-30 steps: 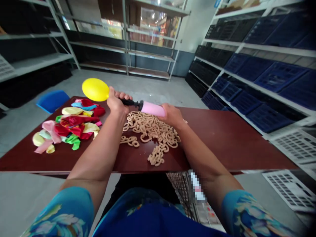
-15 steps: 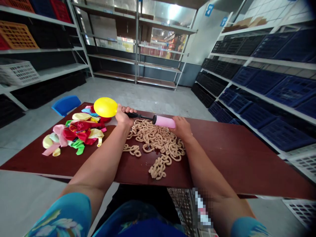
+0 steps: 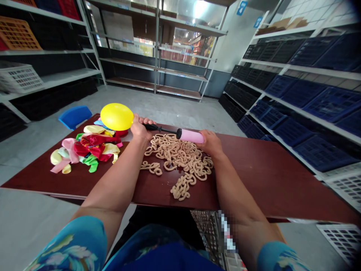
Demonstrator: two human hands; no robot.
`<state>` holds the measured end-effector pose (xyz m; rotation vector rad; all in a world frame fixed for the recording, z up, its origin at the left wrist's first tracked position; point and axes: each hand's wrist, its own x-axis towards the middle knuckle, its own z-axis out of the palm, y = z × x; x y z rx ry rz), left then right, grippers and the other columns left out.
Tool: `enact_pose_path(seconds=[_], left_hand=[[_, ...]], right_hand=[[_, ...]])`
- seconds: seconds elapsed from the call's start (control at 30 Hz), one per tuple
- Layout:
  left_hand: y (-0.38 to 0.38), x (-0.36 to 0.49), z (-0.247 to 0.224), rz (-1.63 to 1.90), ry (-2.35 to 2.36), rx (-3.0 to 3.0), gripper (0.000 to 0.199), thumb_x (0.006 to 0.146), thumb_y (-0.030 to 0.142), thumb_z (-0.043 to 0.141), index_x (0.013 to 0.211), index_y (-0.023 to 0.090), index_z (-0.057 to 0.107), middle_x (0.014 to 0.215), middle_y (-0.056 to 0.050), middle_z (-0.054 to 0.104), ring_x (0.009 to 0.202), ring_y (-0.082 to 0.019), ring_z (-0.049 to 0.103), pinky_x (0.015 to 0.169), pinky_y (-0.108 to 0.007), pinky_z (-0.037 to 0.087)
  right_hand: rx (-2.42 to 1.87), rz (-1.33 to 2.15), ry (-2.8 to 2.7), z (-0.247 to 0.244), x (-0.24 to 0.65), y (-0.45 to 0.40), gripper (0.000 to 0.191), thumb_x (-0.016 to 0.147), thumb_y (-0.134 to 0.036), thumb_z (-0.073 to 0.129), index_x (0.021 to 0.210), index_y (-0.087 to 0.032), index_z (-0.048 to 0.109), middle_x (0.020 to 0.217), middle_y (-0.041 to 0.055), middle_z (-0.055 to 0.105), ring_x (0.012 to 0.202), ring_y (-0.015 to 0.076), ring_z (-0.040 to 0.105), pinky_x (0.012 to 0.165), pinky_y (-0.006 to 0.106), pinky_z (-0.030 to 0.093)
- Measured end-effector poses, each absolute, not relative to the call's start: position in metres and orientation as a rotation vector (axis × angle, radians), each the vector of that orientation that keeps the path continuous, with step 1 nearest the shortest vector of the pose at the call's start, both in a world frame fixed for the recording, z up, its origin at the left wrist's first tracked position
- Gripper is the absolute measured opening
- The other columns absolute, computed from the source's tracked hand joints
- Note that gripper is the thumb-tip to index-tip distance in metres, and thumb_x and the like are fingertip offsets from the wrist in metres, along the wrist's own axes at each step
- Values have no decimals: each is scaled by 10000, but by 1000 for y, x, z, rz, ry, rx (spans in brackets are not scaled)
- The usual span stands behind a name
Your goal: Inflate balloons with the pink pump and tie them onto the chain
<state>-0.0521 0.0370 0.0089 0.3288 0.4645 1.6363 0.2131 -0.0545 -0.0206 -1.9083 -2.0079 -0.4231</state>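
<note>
Left grip point(image 3: 141, 128): closed around the black end of the pump point(image 3: 191, 136), with the neck of the balloon point(image 3: 117, 116) meeting the thumb side.
Right grip point(image 3: 211, 143): closed around the outer end of the pump's pink barrel.
Pump position: held above the surface point(image 3: 265, 169), spanning both grips and sloping slightly down toward the right grip.
Rod point(image 3: 168, 131): black; exposed between the left grip and the barrel.
Balloon condition: yellow, inflated, directly left of the left grip; the joint at its neck is hidden by the hand.
Loose balloons point(image 3: 90, 146): flat, mixed colours, red most prominent; heaped on the surface, left of the left grip.
Coils point(image 3: 177, 150): tan, rope-like; piled on the surface below and between the grips, with one bunch extending toward the body.
Surface finish: dark red-brown; continues right of the right grip.
Chair point(image 3: 75, 116): blue; at the surface edge, left of the left grip.
Crates point(image 3: 318, 101): dark blue; stacked on shelving, well right of the right grip.
</note>
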Motion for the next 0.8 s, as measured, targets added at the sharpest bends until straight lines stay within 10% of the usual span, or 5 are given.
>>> enact_pose_path(seconds=[0.8], left_hand=[[19, -30, 12, 1548, 364, 337, 507, 788, 539, 486, 538, 193, 212, 449, 43, 312, 409, -101, 426, 526, -274, 440]], right_hand=[[-1808, -600, -2013, -18, 185, -51, 379, 704, -338, 587, 1050, -196, 519, 980, 89, 572, 906, 250, 444, 779, 327, 348]])
